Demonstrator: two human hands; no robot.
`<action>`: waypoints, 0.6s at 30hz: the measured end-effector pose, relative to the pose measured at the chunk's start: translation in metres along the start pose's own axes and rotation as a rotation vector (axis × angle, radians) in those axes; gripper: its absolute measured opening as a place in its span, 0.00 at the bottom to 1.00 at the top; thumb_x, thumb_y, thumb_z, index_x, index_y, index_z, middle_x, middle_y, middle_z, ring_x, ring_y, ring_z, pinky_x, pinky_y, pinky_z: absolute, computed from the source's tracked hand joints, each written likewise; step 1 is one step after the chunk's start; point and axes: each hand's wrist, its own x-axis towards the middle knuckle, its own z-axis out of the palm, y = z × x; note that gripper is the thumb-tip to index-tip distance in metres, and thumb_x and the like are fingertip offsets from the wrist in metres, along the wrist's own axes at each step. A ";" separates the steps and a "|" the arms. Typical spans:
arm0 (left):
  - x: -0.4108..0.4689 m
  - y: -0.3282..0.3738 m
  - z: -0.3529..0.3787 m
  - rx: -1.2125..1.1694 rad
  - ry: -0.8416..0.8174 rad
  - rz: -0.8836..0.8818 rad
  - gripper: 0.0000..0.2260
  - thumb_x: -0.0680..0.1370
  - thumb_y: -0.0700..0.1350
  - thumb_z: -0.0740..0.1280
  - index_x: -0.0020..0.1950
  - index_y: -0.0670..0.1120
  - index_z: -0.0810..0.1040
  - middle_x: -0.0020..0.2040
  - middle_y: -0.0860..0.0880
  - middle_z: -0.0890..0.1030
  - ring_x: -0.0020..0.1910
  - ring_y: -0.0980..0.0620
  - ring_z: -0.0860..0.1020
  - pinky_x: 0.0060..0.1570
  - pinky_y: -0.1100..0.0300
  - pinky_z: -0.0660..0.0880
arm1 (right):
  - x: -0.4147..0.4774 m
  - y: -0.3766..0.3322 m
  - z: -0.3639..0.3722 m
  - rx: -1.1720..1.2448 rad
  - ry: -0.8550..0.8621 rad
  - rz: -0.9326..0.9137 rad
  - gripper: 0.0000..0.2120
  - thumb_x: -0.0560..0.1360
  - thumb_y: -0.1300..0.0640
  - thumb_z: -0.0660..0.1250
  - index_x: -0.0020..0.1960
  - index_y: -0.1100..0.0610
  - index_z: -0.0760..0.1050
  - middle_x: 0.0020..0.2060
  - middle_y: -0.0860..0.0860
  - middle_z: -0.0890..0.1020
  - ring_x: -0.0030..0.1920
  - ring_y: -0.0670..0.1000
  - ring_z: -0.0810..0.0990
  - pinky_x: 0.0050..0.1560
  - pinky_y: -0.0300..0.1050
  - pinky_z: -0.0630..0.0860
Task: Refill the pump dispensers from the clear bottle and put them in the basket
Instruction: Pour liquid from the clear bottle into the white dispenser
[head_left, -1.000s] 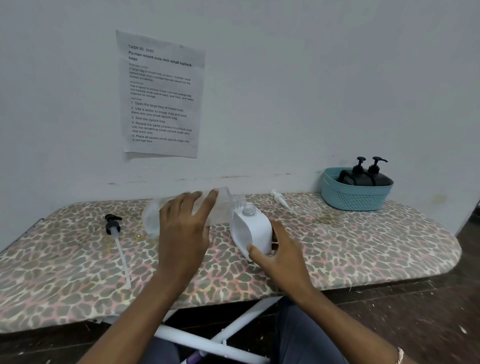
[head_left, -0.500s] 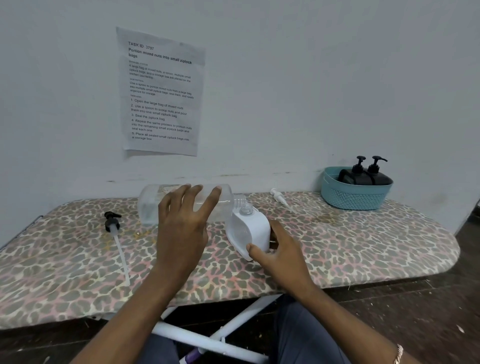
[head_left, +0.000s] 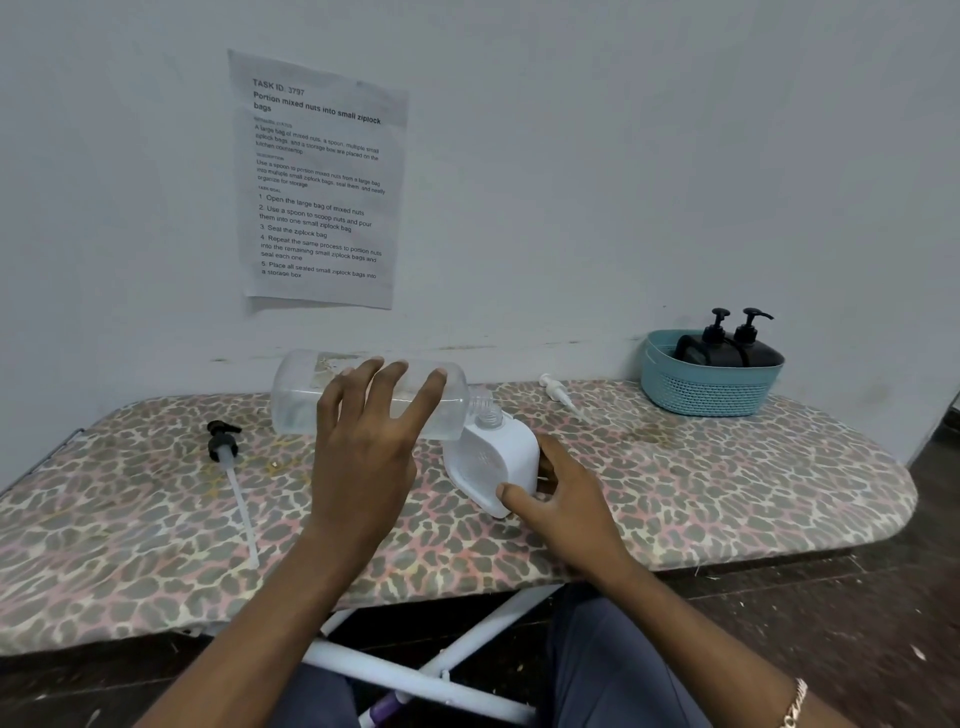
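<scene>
**Q:** Where is the clear bottle (head_left: 363, 395), and what holds it?

**A:** It is above the middle of the board (head_left: 727, 499). The left hand (head_left: 369, 452) grips it from the near side, with the fingers spread and curved over the barrel. The right hand (head_left: 566, 499) grips the white dispenser (head_left: 498, 462) low on its body, with the thumb in front and the fingers behind.

**Q:** Clearances?

**A:** Both hands work back from the near edge. To the right, bare cover runs out to the rounded end of the board. The basket (head_left: 711, 395) stands in the far right corner by the wall, well apart, with two black dispensers (head_left: 732, 351) in it. The white pump (head_left: 558, 392) lies between the basket and the dispenser. To the left, the black pump (head_left: 223, 441) lies flat, with its tube reaching toward the near edge.

**Q:** Orientation?

**A:** The bottle's long axis runs left to right and is almost level — base left, open neck right and dipped slightly. The mouth sits at the dispenser's uncapped neck; contact cannot be confirmed. The dispenser leans, with its neck uppermost.

**Q:** Surface and room?

**A:** The board has a leopard-print cover and white legs. Behind it is a pale wall bearing a printed sheet (head_left: 319, 182), and below it is a dark floor.
</scene>
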 end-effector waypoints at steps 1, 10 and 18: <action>0.000 0.001 0.000 0.003 0.001 0.001 0.38 0.66 0.25 0.70 0.74 0.50 0.77 0.67 0.40 0.79 0.70 0.36 0.73 0.70 0.41 0.64 | 0.000 0.000 0.000 0.000 -0.001 0.000 0.27 0.74 0.53 0.76 0.69 0.39 0.70 0.58 0.35 0.79 0.57 0.32 0.78 0.48 0.27 0.76; 0.002 0.002 -0.004 0.035 0.013 0.013 0.38 0.66 0.25 0.69 0.74 0.49 0.77 0.68 0.40 0.79 0.70 0.36 0.73 0.71 0.41 0.63 | 0.002 0.003 0.000 -0.007 -0.013 0.003 0.27 0.74 0.53 0.76 0.68 0.40 0.71 0.59 0.38 0.80 0.57 0.33 0.78 0.48 0.27 0.76; 0.002 0.002 -0.004 0.044 0.008 0.006 0.38 0.66 0.25 0.69 0.74 0.50 0.77 0.68 0.40 0.79 0.71 0.36 0.72 0.71 0.42 0.63 | 0.002 0.003 0.000 -0.010 -0.015 -0.001 0.27 0.74 0.53 0.76 0.71 0.43 0.72 0.60 0.39 0.80 0.58 0.34 0.78 0.48 0.26 0.76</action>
